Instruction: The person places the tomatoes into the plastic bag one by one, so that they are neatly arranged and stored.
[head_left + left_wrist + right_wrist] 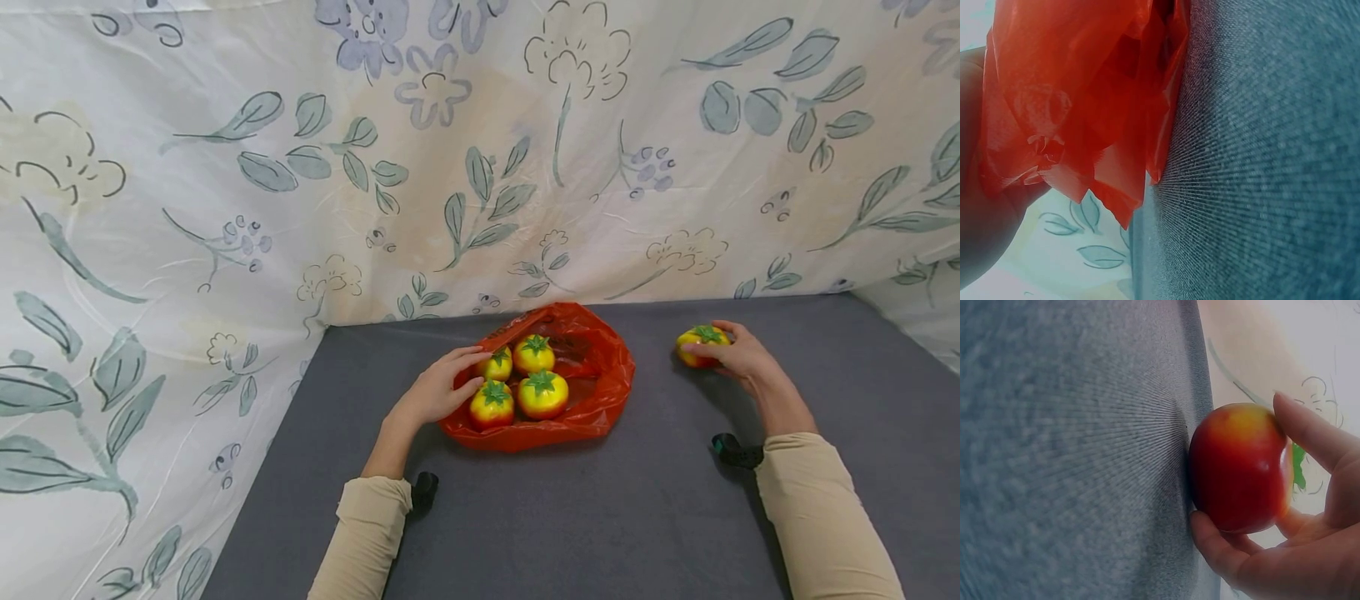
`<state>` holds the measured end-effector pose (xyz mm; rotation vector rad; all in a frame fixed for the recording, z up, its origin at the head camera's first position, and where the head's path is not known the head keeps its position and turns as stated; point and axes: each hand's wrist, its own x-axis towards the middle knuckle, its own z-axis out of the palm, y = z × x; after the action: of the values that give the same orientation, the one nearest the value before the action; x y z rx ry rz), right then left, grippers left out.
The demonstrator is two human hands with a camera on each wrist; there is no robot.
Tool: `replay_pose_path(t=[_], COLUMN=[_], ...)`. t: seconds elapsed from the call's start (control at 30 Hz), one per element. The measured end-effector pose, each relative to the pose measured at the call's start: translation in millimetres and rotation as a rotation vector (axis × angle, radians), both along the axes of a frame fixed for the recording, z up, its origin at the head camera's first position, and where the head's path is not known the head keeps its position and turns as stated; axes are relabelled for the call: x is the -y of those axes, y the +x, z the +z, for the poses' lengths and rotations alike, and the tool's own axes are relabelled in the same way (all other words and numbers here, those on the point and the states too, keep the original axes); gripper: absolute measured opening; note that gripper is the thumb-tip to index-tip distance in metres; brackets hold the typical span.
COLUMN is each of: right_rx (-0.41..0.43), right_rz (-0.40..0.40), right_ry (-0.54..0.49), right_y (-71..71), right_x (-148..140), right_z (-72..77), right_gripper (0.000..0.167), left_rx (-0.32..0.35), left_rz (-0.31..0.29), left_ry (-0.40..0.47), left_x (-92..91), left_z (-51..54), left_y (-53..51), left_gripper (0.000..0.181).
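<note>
An open red plastic bag point(611, 392) lies on the table with several yellow-and-red tomatoes inside, each topped by a green star-shaped calyx. My left hand point(441, 386) reaches over the bag's left rim. Its fingers and thumb lie on either side of the back-left tomato point(498, 365). The left wrist view has the bag's wall point(1066, 106) covering those fingertips. To the right of the bag, my right hand point(750, 358) grips another tomato point(1241, 465) between thumb and fingers. That tomato is at the table surface or very close to it.
A dark grey cloth covers the table point(570, 517). Behind it and on the left hangs a pale curtain point(465, 192) with a leaf and flower pattern. Black wrist cameras, such as the right one point(735, 452), sit below each hand.
</note>
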<state>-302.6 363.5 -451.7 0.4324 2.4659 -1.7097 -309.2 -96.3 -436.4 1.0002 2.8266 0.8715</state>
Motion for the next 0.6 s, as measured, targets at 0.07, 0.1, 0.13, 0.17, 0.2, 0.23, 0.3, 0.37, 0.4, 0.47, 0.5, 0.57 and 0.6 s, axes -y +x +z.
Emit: replay_pose_path(t=[0.07, 0.1, 0.13, 0.17, 0.2, 0.23, 0.3, 0.37, 0.4, 0.47, 0.5, 0.57, 0.6], right_rx=[-0.006, -0.005, -0.003, -0.002, 0.000, -0.001, -0.008, -0.018, -0.026, -0.037, -0.041, -0.044, -0.046], right_rz=[0.010, 0.010, 0.008, 0.005, 0.003, -0.002, -0.017, -0.034, -0.036, -0.031, -0.022, 0.002, 0.014], right_ry=[0.003, 0.005, 0.006, 0.008, 0.007, 0.009, 0.010, 0.025, 0.031, 0.055, 0.071, 0.090, 0.096], right_y=[0.4, 0.7, 0.8, 1.1, 1.0, 0.8, 0.8, 0.4, 0.2, -0.2, -0.4, -0.7, -0.8], right_x=[-0.2, -0.1, -0.1, 0.2, 0.2, 0.3, 1.0, 1.7, 2.1, 3.1, 3.6, 4.3, 4.4], right_z=[-0.3, -0.2, -0.3, 0.0, -0.2, -0.5, -0.6, -1.1, -1.4, -2.0, -2.3, -2.7, -2.8], right_gripper=[0.100, 0.099, 0.098, 0.097, 0.097, 0.096, 0.096, 0.095, 0.094, 0.094, 0.094, 0.095, 0.095], left_rx=[0.000, 0.000, -0.002, -0.005, -0.005, -0.008, -0.008, -0.010, -0.009, -0.012, -0.014, -0.019, -0.020], left_rz=[-0.001, -0.001, -0.001, -0.001, 0.000, 0.000, 0.002, 0.002, 0.001, -0.005, -0.007, -0.011, -0.012], left_ry=[-0.001, -0.002, -0.001, 0.000, 0.000, 0.001, -0.002, -0.005, -0.006, -0.003, 0.000, 0.006, 0.010], left_x=[0.0, 0.0, 0.1, 0.3, 0.5, 0.7, 0.9, 0.9, 0.9, 0.8, 0.7, 0.9, 1.1], left_z=[0.2, 0.1, -0.1, -0.6, -0.9, -1.2, -1.6, -1.6, -1.4, -1.3, -1.2, -1.2, -1.2], left_y=[0.2, 0.1, 0.3, 0.3, 0.3, 0.2, 0.1, 0.0, -0.2, -0.5, -0.6, -0.7, -0.5], left_gripper=[0.044, 0.044, 0.044, 0.044, 0.044, 0.044, 0.044, 0.044, 0.044, 0.044, 0.044, 0.044, 0.045])
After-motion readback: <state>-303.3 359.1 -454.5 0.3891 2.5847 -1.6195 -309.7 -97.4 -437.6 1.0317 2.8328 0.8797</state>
